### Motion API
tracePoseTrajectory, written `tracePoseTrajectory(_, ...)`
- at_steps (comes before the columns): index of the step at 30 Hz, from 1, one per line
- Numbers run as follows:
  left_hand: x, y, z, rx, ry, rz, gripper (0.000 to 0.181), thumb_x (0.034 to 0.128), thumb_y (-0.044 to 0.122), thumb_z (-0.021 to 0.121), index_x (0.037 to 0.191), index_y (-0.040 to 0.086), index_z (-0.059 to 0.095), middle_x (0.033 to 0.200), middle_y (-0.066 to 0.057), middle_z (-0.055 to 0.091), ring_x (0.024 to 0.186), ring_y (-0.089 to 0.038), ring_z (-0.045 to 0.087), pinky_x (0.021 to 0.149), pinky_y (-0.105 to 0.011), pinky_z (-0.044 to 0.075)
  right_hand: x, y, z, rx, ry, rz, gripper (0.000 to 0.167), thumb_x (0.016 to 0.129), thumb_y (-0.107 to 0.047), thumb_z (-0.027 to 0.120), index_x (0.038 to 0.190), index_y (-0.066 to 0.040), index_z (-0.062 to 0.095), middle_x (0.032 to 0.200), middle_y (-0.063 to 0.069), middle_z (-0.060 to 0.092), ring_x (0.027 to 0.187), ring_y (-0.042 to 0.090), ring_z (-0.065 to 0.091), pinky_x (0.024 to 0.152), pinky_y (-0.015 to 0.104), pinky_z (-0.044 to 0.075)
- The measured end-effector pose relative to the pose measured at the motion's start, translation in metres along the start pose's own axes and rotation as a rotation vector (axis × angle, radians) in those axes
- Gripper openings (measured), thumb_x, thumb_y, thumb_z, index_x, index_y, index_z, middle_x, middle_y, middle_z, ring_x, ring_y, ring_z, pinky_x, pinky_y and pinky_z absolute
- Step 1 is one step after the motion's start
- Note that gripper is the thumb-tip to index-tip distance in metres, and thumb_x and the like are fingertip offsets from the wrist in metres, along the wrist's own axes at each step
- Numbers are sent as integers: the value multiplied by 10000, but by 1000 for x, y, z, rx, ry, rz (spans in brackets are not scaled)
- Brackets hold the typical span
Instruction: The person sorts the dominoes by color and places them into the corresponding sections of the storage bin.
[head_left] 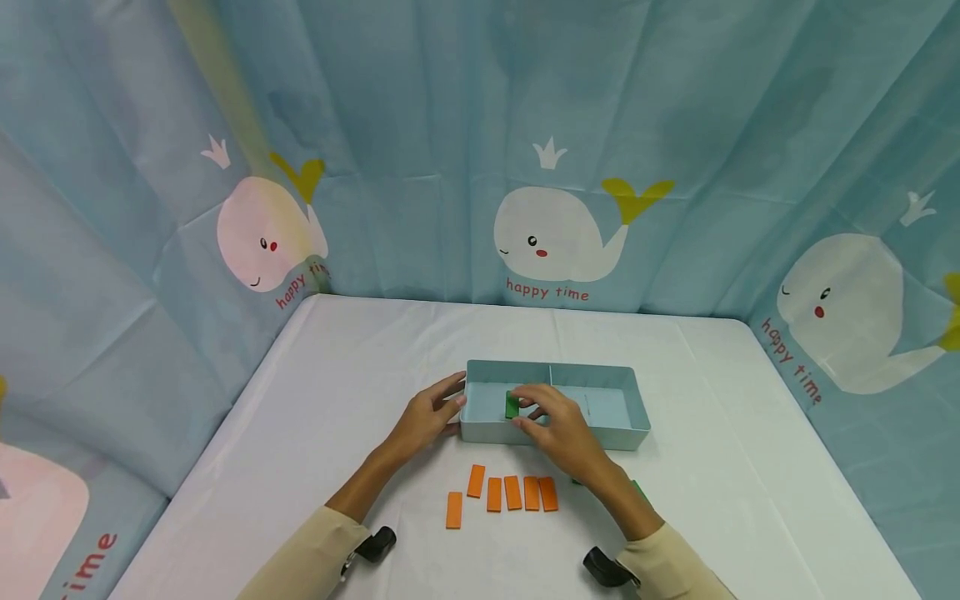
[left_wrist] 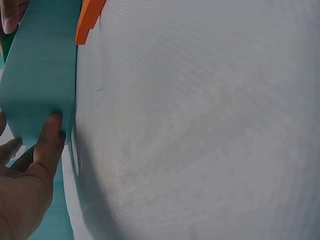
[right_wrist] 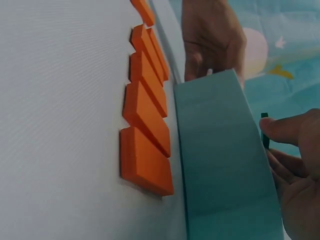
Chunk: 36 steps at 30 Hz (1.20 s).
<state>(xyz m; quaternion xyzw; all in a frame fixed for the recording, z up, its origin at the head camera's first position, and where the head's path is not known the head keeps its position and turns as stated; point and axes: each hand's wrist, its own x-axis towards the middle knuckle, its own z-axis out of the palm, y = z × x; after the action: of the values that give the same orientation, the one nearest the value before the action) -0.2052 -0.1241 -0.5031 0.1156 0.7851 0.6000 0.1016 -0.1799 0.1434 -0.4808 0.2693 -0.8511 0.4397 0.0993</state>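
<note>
A pale teal box point(head_left: 555, 434) with a divider across its middle lies on the white table. My left hand point(head_left: 423, 417) rests against the box's left end, its fingertips touching the wall; the left wrist view shows this hand point(left_wrist: 30, 185) too. Over the box's left compartment, my right hand point(head_left: 558, 425) pinches a small green block point(head_left: 512, 406) between thumb and fingers. In the right wrist view the green block point(right_wrist: 265, 131) shows edge-on above the rim. Several flat orange blocks point(head_left: 513, 492) lie in a loose row in front of the box.
More green pieces point(head_left: 639, 490) lie partly hidden behind the right forearm. The white tabletop point(head_left: 360, 342) reaches back to a blue curtain point(head_left: 420, 125) printed with whales, which also hangs along both sides. Each wrist carries a black camera point(head_left: 377, 544).
</note>
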Motion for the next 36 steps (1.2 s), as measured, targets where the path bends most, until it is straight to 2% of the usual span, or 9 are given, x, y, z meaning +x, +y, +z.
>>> tracePoseTrajectory(7, 0, -2, -1, -19, -20, 23, 590, 1116, 216, 587, 1662, 137, 377, 1661, -181, 427, 1455, -433, 508, 1012, -477, 604, 8, -4, 1, 4, -34, 66, 399, 967, -61, 786, 1356, -83, 699, 1295, 85, 689, 1098, 332, 707, 890, 335, 652)
tracePoseTrajectory(15, 1, -3, 0, -24, -25, 30, 593, 1117, 240, 588, 1662, 145, 378, 1661, -187, 426, 1460, -438, 501, 1015, -485, 602, 17, -8, 1, -13, -57, 142, 402, 960, -69, 797, 1352, -89, 709, 1278, 76, 708, 1021, 219, 734, 870, 313, 654)
tracePoseTrajectory(26, 1, -1, 0, -16, -16, 13, 591, 1118, 232, 586, 1664, 149, 375, 1667, -167, 424, 1461, -431, 503, 1019, -490, 599, 28, -6, 6, 33, -52, 203, 432, 941, -25, 802, 1359, -36, 692, 1337, 117, 694, 1061, 271, 744, 840, 357, 664)
tracePoseTrajectory(31, 1, -1, 0, -34, -13, 11, 581, 1115, 200, 587, 1659, 157, 388, 1667, -170, 423, 1466, -432, 495, 1024, -496, 594, 35, -7, 11, 45, -71, 250, 438, 939, -1, 794, 1363, -27, 689, 1356, 116, 695, 1037, 251, 744, 805, 335, 660)
tracePoseTrajectory(36, 0, -1, 0, -37, -25, 14, 587, 1120, 215, 578, 1666, 149, 371, 1672, -184, 409, 1465, -431, 496, 1025, -491, 595, 41, -7, 16, 47, -96, 265, 443, 928, 23, 792, 1358, -18, 692, 1343, 129, 713, 998, 224, 744, 779, 315, 651)
